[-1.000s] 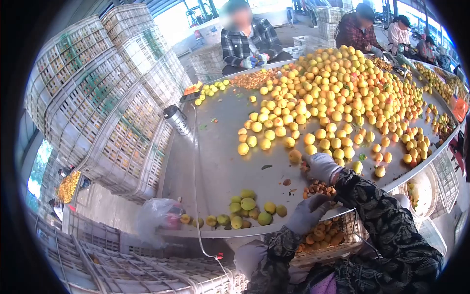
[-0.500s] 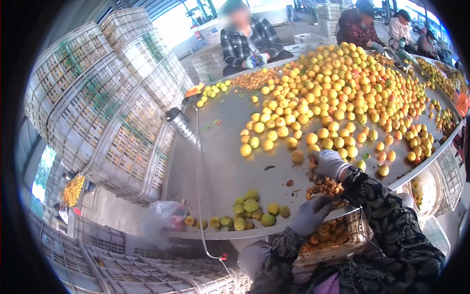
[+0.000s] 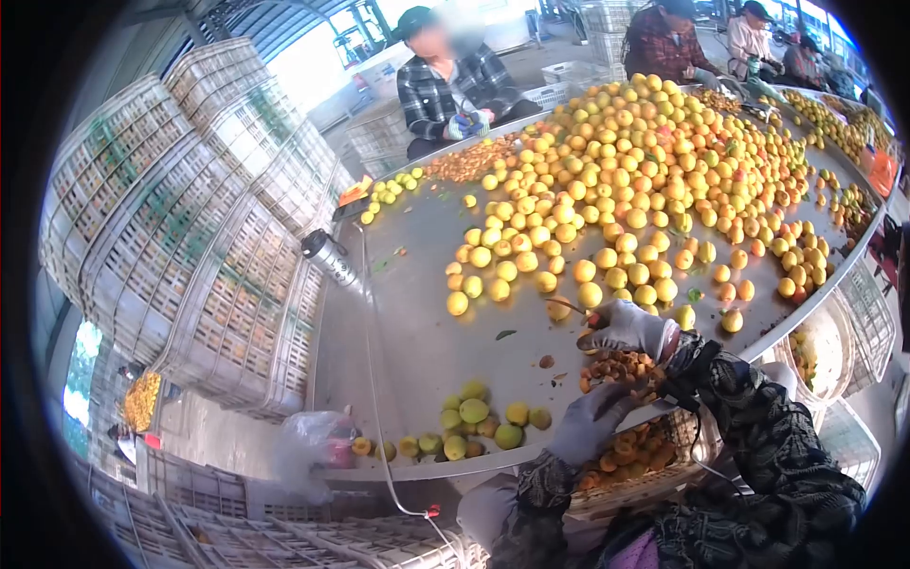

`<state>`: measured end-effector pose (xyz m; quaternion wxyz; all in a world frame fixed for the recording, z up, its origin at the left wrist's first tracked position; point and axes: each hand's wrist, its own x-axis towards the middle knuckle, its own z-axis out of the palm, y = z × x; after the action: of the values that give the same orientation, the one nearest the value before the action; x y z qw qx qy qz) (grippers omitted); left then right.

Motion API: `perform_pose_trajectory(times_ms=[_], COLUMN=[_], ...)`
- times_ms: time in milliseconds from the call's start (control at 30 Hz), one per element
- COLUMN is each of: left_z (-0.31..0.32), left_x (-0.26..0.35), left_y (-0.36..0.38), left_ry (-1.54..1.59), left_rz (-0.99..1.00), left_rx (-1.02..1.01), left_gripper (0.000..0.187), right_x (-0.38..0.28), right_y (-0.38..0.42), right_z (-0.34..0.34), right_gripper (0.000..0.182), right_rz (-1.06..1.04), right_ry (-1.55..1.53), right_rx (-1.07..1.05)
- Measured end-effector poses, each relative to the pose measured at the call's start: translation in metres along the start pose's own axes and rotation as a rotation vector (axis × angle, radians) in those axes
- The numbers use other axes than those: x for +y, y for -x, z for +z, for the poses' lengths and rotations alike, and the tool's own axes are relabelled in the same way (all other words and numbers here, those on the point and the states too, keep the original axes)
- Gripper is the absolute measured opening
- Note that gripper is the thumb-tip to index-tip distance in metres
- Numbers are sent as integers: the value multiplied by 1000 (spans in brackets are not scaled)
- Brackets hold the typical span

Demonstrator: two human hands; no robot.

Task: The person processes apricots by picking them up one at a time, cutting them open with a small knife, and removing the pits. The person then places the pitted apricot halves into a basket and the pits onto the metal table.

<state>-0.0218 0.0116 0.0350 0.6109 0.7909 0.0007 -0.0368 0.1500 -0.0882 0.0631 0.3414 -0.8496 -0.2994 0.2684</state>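
- At the metal table [image 3: 417, 308], your right hand [image 3: 632, 328] is holding a thin brown piece [image 3: 568, 305] (too small to identify) in a narrow pinch; a loosening grip could be letting it slip.
- Your left hand [image 3: 591, 423] is resting at the table's edge; whether it is gripping anything, you cannot tell.
- Yellow fruit [image 3: 622, 277] is lying beyond your right hand; a bump could be sending some rolling.
- Brown scraps [image 3: 622, 369] are sitting between your hands; a sweeping sleeve could be tipping them into the crate [image 3: 654, 482].

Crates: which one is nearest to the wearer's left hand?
The crate just below the left hand in the picture, holding orange-brown fruit pieces; others, like the stacked crates, stand farther off.
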Motion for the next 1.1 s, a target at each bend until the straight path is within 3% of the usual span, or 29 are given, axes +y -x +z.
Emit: perform_pose_trajectory(times_ms=[67,200,267,300,333,367,400,467,533,567,633,733,800,900,967,1000,1067,1100], left_z=[-3,2,2,3,5,9,9,4,4,6,3,0,0,-2,0,1,-1,-2], left_x=[-1,-11,-13,-18,-25,-30,-24,0,6,3,-2,8,7,2,3,5,8,9], left_y=[2,-2,-3,-6,-9,-10,-8,-10,-11,-9,-16,-11,-11,-11,-12,-12,-11,-10], left_ry=[-50,-16,35,33,-39,-111,-106,-45,112,124,299,91,116,80,23,-23,-83,-12], left_rz=[35,73,25,26,92,153,134,296,242,202,328,334,333,330,330,349,366,333], left_rx=[21,58,239,240,406,568,557,690,692,672,583,545,522,530,544,559,588,579], left_gripper=[34,32,35,35,37,40,40,44,48,48,54,54,54,52,51,48,45,44], right_x=[8,2,-4,-3,-4,-6,-16,-14,5,10,6,5,11,4,9,3,-18,-19], right_y=[-1,20,34,34,36,42,50,53,51,52,55,64,62,68,66,71,79,80], right_z=[6,-2,-6,-2,-2,0,3,14,29,35,43,44,52,58,64,62,58,60], right_gripper=[47,37,31,31,31,28,26,21,25,28,40,43,46,49,52,52,52,48], right_rz=[3,-48,-137,-328,-329,-104,142,99,-24,13,102,-46,8,-23,-165,-168,-107,-90], right_ry=[-261,-444,-399,-492,-493,-715,-935,-1179,-1294,-1384,-1534,-1542,-1535,-1468,-1283,-1285,-1070,-1120], right_rx=[-17,-78,-127,-171,-175,-156,-131,-143,-272,-316,-310,-352,-342,-229,-57,-53,148,118])
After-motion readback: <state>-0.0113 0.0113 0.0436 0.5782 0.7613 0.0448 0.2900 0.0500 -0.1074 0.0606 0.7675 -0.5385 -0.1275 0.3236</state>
